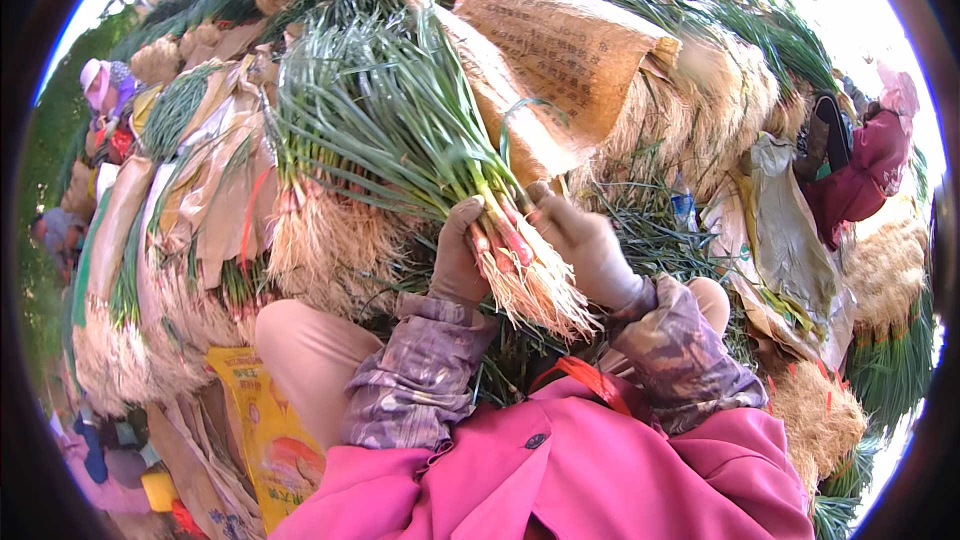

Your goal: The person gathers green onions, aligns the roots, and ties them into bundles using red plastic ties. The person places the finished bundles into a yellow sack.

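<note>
My left hand (459, 253), in a worn work glove, is closed around the left side of a bunch of green onions (504, 236) just above its roots. At the right side of the same stems is my gloved right hand (581, 244), slightly blurred, its fingertips against the stalks; whether it grips them cannot be told. The pale roots point down towards my lap, and the long green leaves fan out to the upper left. Beside it on the left lie more green onions (322, 232), roots towards me. Red ties (592, 382) rest at my lap.
A brown woven sack (555, 60) bearing writing lies beyond my hands. A bottle (682, 202) stands among loose leaves at right. Piled onions and sacks surround me. Co-workers sit at right (862, 165) and upper left (109, 101). A yellow bag (262, 427) lies by my left knee.
</note>
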Demonstrator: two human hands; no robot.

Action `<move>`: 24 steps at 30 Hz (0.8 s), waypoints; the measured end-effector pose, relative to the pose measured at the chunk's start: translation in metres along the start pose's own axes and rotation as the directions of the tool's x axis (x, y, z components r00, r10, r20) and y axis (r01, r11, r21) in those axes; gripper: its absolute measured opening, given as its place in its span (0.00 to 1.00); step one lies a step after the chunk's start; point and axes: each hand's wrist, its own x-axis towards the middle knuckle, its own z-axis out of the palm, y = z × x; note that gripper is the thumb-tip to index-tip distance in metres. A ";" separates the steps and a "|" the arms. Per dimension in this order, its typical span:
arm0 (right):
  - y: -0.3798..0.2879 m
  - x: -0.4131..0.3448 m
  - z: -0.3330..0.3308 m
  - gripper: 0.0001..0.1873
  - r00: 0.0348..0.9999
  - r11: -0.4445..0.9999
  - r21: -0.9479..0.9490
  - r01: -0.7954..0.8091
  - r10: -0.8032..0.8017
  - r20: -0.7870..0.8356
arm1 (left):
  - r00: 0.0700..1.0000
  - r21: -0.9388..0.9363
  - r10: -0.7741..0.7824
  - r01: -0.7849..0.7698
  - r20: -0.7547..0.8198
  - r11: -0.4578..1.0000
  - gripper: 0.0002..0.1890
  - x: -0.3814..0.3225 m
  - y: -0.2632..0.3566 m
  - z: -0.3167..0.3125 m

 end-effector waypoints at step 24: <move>-0.038 0.045 0.007 0.12 0.920 0.830 0.530 -0.174 0.329 -0.213 | 0.995 -0.173 -0.081 0.070 -0.055 0.982 0.24 -0.025 -0.001 -0.013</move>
